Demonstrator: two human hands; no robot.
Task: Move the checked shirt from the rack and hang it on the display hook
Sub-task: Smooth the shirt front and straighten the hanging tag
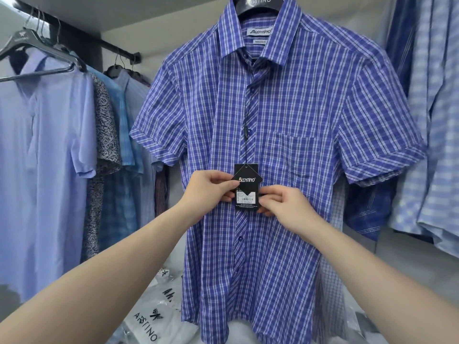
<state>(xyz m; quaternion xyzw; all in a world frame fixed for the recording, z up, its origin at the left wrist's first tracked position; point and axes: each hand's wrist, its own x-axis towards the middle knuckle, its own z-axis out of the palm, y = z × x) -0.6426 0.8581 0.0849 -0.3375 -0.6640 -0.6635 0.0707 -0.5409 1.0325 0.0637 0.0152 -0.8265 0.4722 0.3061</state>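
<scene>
- Nearest: white plastic bags, printed logo, low centre-left.
- Left hand: thumb + fingers pinched on black swing tag, left edge.
- Right hand: fingers pinched on tag's right edge.
- Checked shirt: blue/white, short-sleeved, front-facing on black hanger; tag hangs by cord at its placket.
- Rear left: rail w/ pale blue shirt, other shirts.
- Rear right: more shirts.
</scene>
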